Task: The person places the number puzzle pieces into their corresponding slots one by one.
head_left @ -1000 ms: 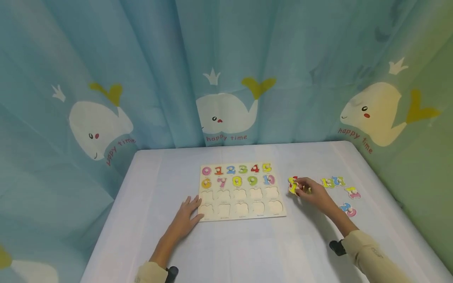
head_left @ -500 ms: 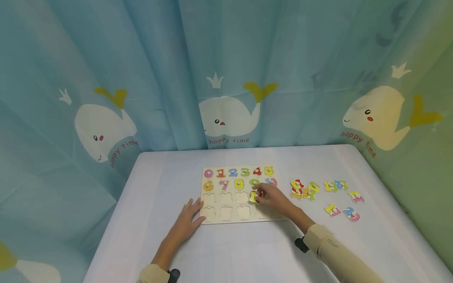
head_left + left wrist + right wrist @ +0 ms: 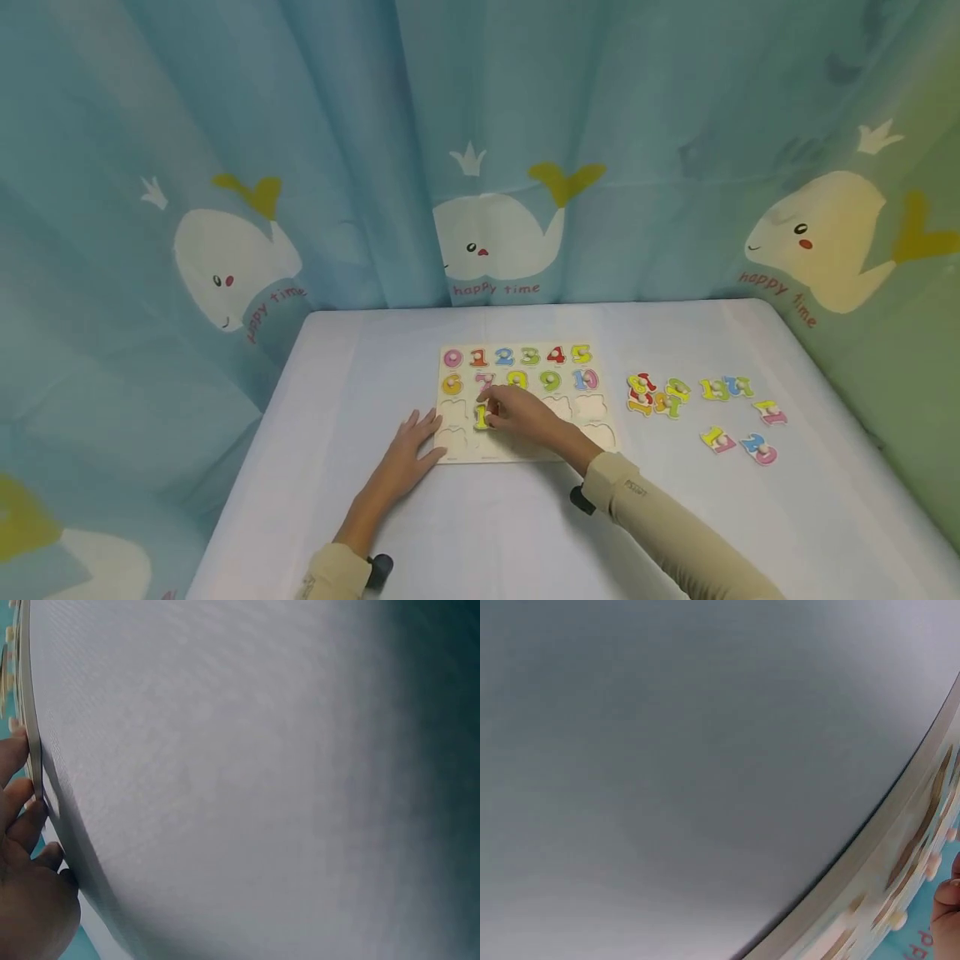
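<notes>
A wooden number puzzle board (image 3: 517, 457) lies on the table, its two far rows filled with knobbed pieces 0 to 10. My right hand (image 3: 523, 414) pinches a yellow number piece (image 3: 481, 417) over the board's third row, under the pink 7 (image 3: 486, 381). The fingers hide the rest of this piece, and whether it touches the board I cannot tell. At the board's left edge rests my left hand (image 3: 408, 452), fingers extended. The left wrist view shows its fingertips (image 3: 28, 823) against that edge. Only part of my right hand (image 3: 946, 904) appears in the right wrist view.
Right of the board is a cluster of number pieces, among them a green-and-orange one (image 3: 667, 405). Farther right lie a blue-and-pink 20 (image 3: 760, 449), a yellow-and-pink piece (image 3: 717, 440) and several others. A whale-print curtain (image 3: 360, 167) hangs behind the table.
My right hand has moved left from the loose pieces to the board, carrying the yellow piece across to the third row. My left hand has stayed at the board's left edge.
</notes>
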A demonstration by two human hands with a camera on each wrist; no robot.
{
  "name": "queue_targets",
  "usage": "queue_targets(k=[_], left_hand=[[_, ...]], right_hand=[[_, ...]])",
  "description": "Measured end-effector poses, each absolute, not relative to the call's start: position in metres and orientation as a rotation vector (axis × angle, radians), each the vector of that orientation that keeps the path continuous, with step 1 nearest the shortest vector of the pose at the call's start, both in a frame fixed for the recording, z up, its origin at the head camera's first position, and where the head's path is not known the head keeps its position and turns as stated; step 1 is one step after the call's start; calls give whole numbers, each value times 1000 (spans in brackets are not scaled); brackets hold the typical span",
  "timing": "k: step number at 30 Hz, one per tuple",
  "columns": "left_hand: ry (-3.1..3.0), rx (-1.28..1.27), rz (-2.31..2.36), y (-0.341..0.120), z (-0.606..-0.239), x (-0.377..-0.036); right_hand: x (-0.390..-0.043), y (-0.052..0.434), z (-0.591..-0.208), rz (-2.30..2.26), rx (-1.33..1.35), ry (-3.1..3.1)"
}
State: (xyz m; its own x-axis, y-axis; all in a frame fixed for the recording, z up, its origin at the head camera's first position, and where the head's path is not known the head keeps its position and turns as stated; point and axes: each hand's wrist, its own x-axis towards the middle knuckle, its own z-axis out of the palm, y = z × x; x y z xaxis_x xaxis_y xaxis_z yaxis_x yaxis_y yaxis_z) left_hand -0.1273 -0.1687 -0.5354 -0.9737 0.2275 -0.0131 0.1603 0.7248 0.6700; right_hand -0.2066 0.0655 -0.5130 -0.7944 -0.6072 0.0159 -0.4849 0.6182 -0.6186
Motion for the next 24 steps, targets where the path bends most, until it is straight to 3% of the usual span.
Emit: queue_targets(k=[24], left_hand=[[2806, 382, 1012, -169, -530, -129]], right_hand=[[-215, 16, -518, -779, -916, 2719]])
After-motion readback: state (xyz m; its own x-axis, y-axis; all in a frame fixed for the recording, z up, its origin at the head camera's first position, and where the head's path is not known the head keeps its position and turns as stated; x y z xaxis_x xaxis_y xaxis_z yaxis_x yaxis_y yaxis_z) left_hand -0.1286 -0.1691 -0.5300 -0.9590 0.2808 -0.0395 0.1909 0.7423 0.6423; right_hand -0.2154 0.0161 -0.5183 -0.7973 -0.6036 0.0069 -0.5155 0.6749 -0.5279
